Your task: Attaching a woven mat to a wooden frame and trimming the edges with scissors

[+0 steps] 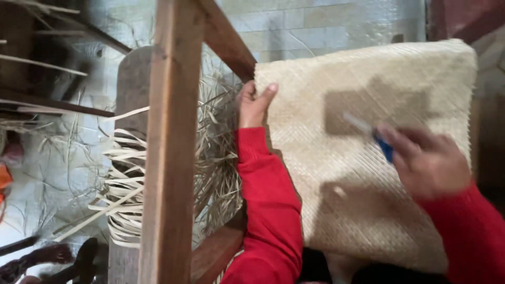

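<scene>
Item: woven mat [368, 152], pale straw colour, fine plaited pattern, lying across a wooden frame [168, 158] and filling the right half of the view; its far edge is running along the top, its left edge is meeting the frame's slanted rail.

Left hand [253, 105]: red sleeve, gripping the mat's upper left corner, thumb lying on top of the weave, fingers curling under the edge and clamping it.

Right hand [428, 160]: red sleeve, hovering over the mat's right-centre, fingers closing around a small tool with a blue handle [385, 149] and a pale, blurred tip pointing toward the mat's middle. Whether the tip is touching the weave cannot be told.

Handling, as judged: the mat is looking light, thin and flexible yet springy, likely fraying at raw edges; best held at a corner or along an edge, as the left hand is doing.

Surroundings: loose straw strips [123, 194] hanging in a bundle left of the frame; dry fibres scattering over the pale floor [63, 173].
</scene>
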